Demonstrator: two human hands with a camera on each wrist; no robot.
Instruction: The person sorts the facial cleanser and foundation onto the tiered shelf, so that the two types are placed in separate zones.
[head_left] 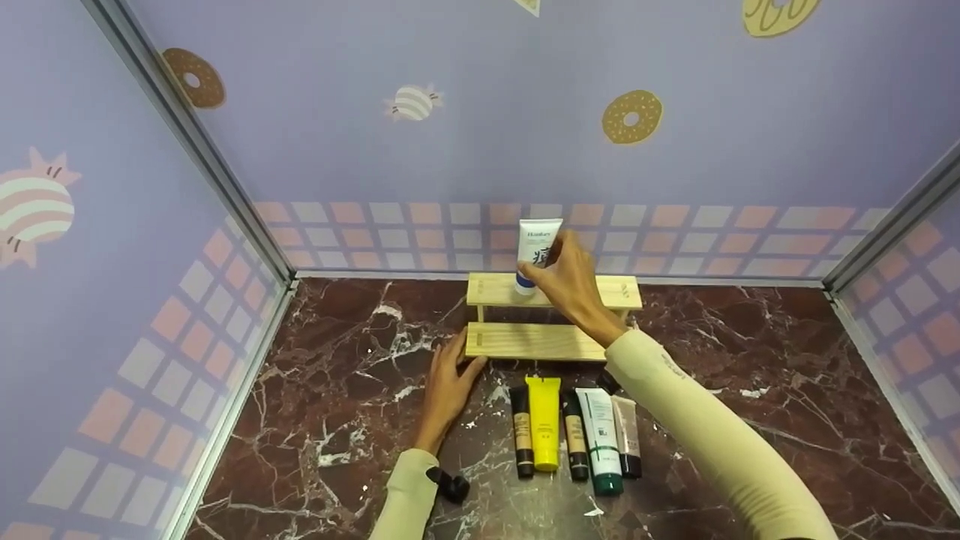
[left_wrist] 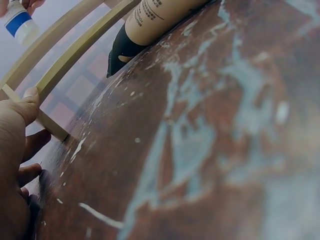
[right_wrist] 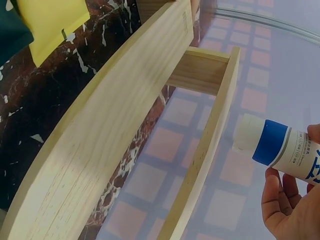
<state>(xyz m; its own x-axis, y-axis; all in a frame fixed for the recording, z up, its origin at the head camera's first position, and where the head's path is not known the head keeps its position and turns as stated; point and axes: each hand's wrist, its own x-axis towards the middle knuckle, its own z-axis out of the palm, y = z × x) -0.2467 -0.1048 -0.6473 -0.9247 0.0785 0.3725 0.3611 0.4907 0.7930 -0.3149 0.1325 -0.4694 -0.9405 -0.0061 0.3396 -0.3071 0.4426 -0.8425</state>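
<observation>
A white tube [head_left: 537, 247] with a blue band and white cap stands cap-down on the upper step of a small two-step wooden rack [head_left: 525, 341] against the back wall. My right hand [head_left: 564, 279] grips this tube [right_wrist: 285, 148] around its lower half. My left hand [head_left: 448, 379] rests on the marble with its thumb [left_wrist: 29, 102] pressed against the left end of the rack's lower step [left_wrist: 75, 50]. Several tubes lie side by side in front of the rack: a beige one [head_left: 521, 431], a yellow one [head_left: 543, 421], another beige one [head_left: 574, 436], a white-and-green one [head_left: 602, 440] and a pale one [head_left: 627, 435].
The dark red marble tabletop [head_left: 337, 390] is boxed in by purple walls at the back and both sides. A small black cap [head_left: 452, 487] lies near my left sleeve. The beige tube's black cap [left_wrist: 122, 50] shows close in the left wrist view.
</observation>
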